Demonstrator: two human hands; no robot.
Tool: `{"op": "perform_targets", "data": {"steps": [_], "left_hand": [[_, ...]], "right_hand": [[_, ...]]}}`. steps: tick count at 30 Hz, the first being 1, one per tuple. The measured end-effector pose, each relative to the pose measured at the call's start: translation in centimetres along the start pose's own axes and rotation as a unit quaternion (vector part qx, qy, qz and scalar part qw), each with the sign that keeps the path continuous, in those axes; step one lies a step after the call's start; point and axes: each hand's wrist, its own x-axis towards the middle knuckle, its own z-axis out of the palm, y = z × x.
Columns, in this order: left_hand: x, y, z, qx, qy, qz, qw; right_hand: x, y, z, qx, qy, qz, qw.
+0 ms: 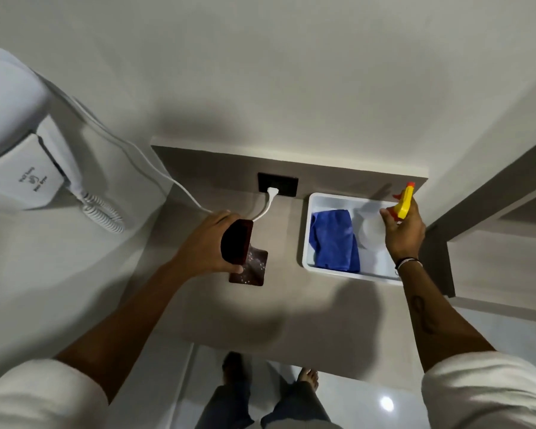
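My left hand (209,243) grips a dark phone (237,241) above the grey counter (260,311). Under the phone a dark sparkly case (254,270) lies flat on the counter. My right hand (404,233) holds a spray bottle with a yellow and orange trigger head (404,202) and a pale body (370,230), over the right part of a white tub (305,236). A blue cloth (334,239) lies in the tub's left half.
A black wall socket (287,184) with a white plug (272,193) sits at the counter's back. A white wall-mounted hair dryer (16,150) with a coiled cord (104,213) hangs on the left. A shelf unit (492,218) stands on the right. My feet (307,376) are on the tiled floor.
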Motion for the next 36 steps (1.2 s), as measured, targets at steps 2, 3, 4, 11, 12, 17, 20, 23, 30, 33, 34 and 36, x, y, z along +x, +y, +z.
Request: {"op": "perform_targets", "data": {"steps": [2,3,4,11,12,17,20,23,30,33,34,36], "left_hand": [[-0.4,-0.3,0.1,-0.032,0.014,0.011,0.999],[-0.6,-0.5,0.2,-0.048,0.018,0.02,0.998],[-0.8,-0.8,0.2,-0.068,0.019,0.033,0.997],[-0.7,-3.5,0.6,-0.155,0.03,0.095,0.983],[-0.6,-3.8,0.6,-0.161,0.028,0.102,0.981],[-0.6,-5.2,1.2,-0.18,-0.009,0.112,0.977],[-0.6,-5.7,0.9,-0.17,-0.017,0.119,0.978],[-1.1,-5.9,0.1,-0.162,-0.012,0.114,0.98],[-1.4,-7.1,-0.1,-0.092,-0.019,0.11,0.989],[-1.4,-7.1,-0.2,-0.081,-0.035,0.1,0.991],[-1.4,-7.0,-0.3,-0.08,-0.039,0.102,0.991],[-1.5,-6.9,-0.5,-0.081,-0.043,0.106,0.99]], "right_hand": [[-1.0,-1.0,-0.8,0.023,0.01,-0.039,0.999],[-1.8,-1.8,-1.3,0.043,0.011,-0.053,0.998],[-3.0,-2.8,-1.8,0.068,0.015,-0.066,0.995],[-15.8,-9.0,-2.0,0.236,-0.047,-0.038,0.97],[-18.1,-9.3,-1.3,0.236,-0.079,-0.028,0.968],[-25.6,-9.6,2.6,0.228,-0.244,0.031,0.942],[-26.9,-10.1,4.6,0.208,-0.275,0.043,0.938],[-26.8,-10.8,6.3,0.206,-0.273,0.036,0.939],[-25.1,-10.9,7.9,0.15,-0.293,0.013,0.944],[-24.5,-10.8,7.8,0.128,-0.297,0.01,0.946],[-24.3,-10.7,7.7,0.114,-0.3,0.01,0.947],[-24.0,-10.3,7.4,0.081,-0.306,0.011,0.949]]}}
